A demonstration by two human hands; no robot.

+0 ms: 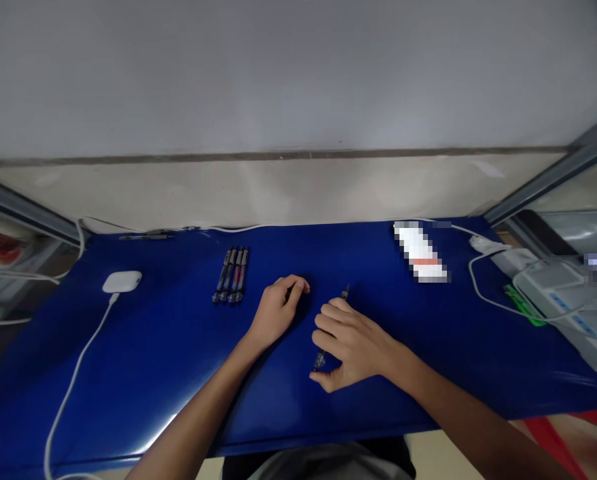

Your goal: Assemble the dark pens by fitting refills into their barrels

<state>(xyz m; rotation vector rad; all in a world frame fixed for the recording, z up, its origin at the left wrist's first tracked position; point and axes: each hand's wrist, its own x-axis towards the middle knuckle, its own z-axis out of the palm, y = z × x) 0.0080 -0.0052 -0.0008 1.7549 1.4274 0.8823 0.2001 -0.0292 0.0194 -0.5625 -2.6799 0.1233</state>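
My right hand (351, 340) wraps round a dark pen (320, 361). The pen slants across the blue tabletop, its narrow end showing beyond the knuckles and its clear end near my thumb tip. Left of it, my left hand (277, 310) rests on the table with fingers curled in and thumb against the index finger; no object shows in it. Further left, several pens (232, 275) with grey and clear barrels lie side by side in a row, apart from both hands.
A white earphone case (122, 282) with a cable (78, 367) lies at left. Thin dark pens (148, 237) lie along the back edge. A blurred-out phone-like thing (421, 253) is at back right. Grey-white trays (561, 300), a green item (524, 305) and white cables stand on the right.
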